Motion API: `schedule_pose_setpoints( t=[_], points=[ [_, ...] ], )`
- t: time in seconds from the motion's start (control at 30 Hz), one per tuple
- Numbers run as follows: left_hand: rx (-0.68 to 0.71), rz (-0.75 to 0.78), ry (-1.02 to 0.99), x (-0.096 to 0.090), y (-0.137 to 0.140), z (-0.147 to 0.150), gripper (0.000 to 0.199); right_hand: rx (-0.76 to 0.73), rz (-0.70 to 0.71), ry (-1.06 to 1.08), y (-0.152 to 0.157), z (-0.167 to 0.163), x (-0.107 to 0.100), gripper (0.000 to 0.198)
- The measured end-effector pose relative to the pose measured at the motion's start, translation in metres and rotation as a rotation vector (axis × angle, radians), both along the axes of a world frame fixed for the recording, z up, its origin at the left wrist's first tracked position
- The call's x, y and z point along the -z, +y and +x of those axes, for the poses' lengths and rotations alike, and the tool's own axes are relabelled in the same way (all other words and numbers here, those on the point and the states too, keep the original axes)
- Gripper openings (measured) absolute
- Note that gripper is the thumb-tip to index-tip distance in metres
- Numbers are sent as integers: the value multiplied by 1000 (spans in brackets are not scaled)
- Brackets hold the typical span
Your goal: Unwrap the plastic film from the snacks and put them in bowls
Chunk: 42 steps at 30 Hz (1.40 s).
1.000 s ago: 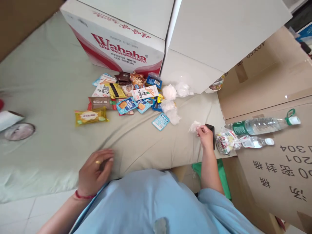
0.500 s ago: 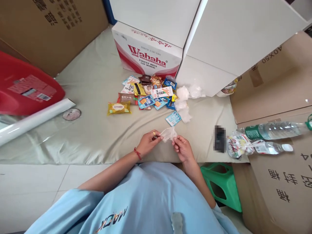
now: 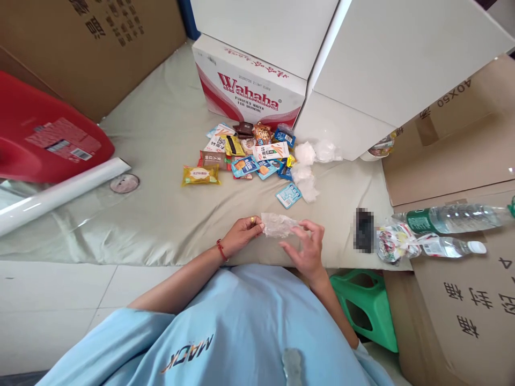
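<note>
My left hand (image 3: pixel 243 236) pinches the left end of a thin, see-through plastic bag (image 3: pixel 277 225) between thumb and fingers. The bag stretches out flat to the right, above the cloth. At its other end, my right hand (image 3: pixel 308 246) has thumb and fingers apart; the fingertips overlap the bag's edge, and I cannot tell if they touch it. Just beyond lies a light-blue snack packet (image 3: pixel 288 195). Crumpled clear plastic bags (image 3: pixel 308 182) lie behind that, beside a heap of wrapped snacks (image 3: pixel 245 153).
A Wahaha carton (image 3: pixel 249 88) stands behind the snacks. On the left are a red jug (image 3: pixel 52 128), a white roll (image 3: pixel 68 193) and a round disc (image 3: pixel 124 183). To the right lie a green-labelled bottle (image 3: pixel 462 218), a smaller bottle (image 3: pixel 448 246) and a blurred dark object (image 3: pixel 364 230).
My right hand has opened its pinch on the bag and spread its fingers. The bag has gone from bunched to stretched out, still held by my left hand. The view has shifted slightly.
</note>
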<state>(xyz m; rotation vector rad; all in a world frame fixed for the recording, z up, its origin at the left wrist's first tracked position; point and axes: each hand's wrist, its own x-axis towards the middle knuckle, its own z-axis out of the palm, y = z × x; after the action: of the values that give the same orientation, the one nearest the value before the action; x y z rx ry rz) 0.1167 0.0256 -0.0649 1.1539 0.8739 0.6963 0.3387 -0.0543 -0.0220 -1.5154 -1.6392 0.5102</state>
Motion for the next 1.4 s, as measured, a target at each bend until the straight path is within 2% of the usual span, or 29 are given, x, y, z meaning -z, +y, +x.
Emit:
schedule_pose_setpoints(
  t=[0.07, 0.13, 0.23, 0.37, 0.47, 0.63, 0.73, 0.8, 0.9, 0.97, 1.1, 1.23, 1.3, 1.4],
  points=[
    [17, 3, -3, 0, -1, 0, 50, -98, -19, -119, 4, -9, 3, 30],
    [20, 9, -8, -1, -2, -1, 51, -144, -58, -140, 11, -15, 10, 13],
    [14, 25, -25, -3, -5, -3, 52, -161, -87, -80, 21, -19, 18, 14],
    [-1, 23, -72, -3, -8, 0, 52, -210, -186, 62, 23, -21, 14, 10],
    [-45, 10, -71, 0, -7, 4, 47, -162, -319, 327, 20, -23, 11, 14],
    [-160, -76, -104, 3, -2, -1, 45, 102, -423, 965, 21, -13, 11, 30],
    [-194, -98, -78, 2, -2, -5, 46, 176, -519, 1188, 23, -3, 11, 35],
    [-193, -107, -58, 1, -3, -5, 47, 185, -550, 1226, 22, 0, 10, 33],
    [-204, -124, -69, 0, -4, -3, 47, 165, -517, 1263, 18, -2, 8, 30],
    [-211, -139, -89, 1, -5, -1, 46, 108, -509, 1293, 16, -7, 6, 29],
    [-225, -195, -159, 3, -6, 1, 46, 12, -584, 1351, 14, -14, 2, 34],
    [-361, -257, -250, -2, -7, -2, 45, 30, -586, 1363, 14, -16, 1, 33],
    [-425, -230, -265, -7, -8, -4, 44, 29, -572, 1355, 14, -16, 2, 29],
    [-443, -140, -243, -12, -9, -4, 48, 10, -565, 1341, 13, -18, 1, 25]
  ],
)
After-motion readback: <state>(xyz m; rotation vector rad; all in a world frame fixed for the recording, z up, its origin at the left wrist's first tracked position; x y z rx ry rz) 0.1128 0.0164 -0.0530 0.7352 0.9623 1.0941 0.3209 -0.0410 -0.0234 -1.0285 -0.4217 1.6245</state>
